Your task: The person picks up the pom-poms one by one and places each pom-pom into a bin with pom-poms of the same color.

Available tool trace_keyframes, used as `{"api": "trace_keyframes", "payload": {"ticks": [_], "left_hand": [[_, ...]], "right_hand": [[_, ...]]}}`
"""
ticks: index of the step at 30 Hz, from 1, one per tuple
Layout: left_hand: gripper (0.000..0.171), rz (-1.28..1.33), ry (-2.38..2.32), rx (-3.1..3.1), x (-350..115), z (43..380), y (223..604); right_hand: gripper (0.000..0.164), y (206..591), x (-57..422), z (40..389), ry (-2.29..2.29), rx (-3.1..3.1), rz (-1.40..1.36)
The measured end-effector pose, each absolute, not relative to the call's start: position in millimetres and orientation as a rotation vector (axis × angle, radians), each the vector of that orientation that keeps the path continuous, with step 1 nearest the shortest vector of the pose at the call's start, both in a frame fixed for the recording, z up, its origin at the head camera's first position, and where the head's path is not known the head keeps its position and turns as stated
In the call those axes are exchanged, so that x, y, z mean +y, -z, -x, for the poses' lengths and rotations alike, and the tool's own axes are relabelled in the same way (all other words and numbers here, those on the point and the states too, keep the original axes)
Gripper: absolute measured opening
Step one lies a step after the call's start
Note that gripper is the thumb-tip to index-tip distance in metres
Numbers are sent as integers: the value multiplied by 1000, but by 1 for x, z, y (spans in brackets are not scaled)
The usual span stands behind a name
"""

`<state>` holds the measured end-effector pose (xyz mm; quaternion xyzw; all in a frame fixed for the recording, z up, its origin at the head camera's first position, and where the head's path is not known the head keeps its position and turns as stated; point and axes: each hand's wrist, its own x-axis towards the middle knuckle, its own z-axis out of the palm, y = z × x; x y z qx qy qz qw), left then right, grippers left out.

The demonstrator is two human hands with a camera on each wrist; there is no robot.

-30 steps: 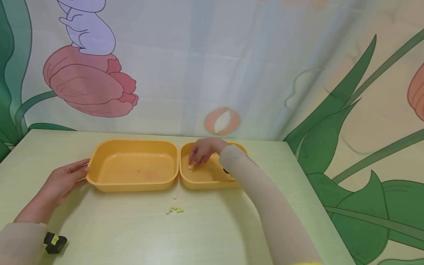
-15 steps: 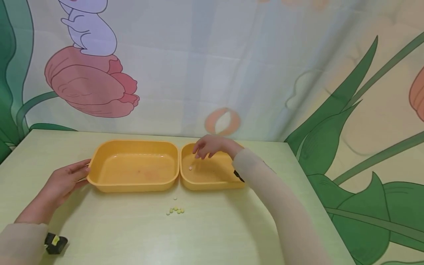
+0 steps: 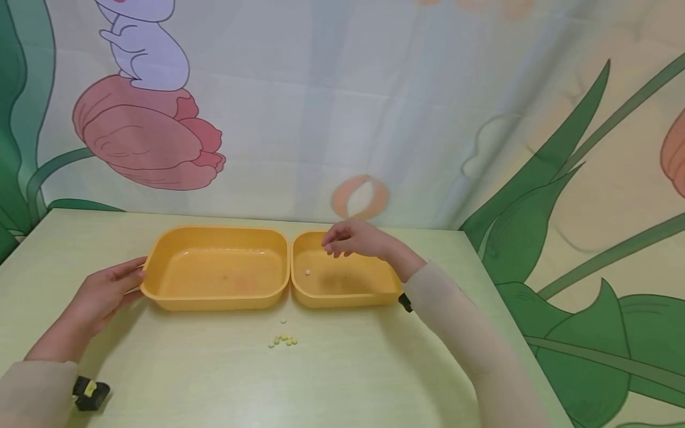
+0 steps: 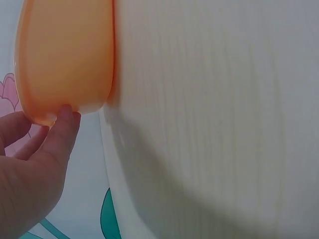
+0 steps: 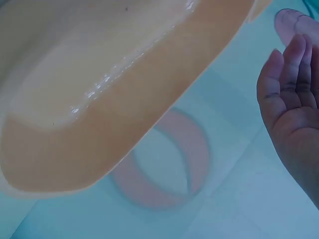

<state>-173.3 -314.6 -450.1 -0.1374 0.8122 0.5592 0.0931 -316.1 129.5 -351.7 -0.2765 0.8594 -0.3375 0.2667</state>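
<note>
1 pellet (image 3: 307, 272) in tray (image 3: 342, 302); right hand (image 3: 357, 239) loose; left hand (image 3: 100, 294) spread against larger tray (image 3: 214, 303).

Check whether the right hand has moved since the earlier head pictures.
Yes. Against the right tray in the head view, the right hand has shifted rightward, away from the pale pellet inside it.

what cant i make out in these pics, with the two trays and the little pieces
- Head view: far right corner of the right tray, hidden behind the right hand and wrist.
- Head view: any markings on the little pieces on the table, too small.
- Left wrist view: the rest of the left tray, cut off by the top edge.
</note>
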Motion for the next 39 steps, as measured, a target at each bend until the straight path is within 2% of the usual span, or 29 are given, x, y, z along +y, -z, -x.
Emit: {"api": "trace_keyframes", "payload": {"ticks": [9,19,32,39], "left_hand": [[60,440,-1642,2407,-312,174,449],[62,445,-1668,2390,-312,175,452],[62,417,-1641,2420,-315,174,451],[63,432,-1651,2414,-315,175,454]], "right_hand": [[16,358,138,278,1089,2297,739],[19,374,136,244,1153,2224,767],[25,407,131,222,1138,2081,786],[20,420,124,216,1049,2078,824]]}}
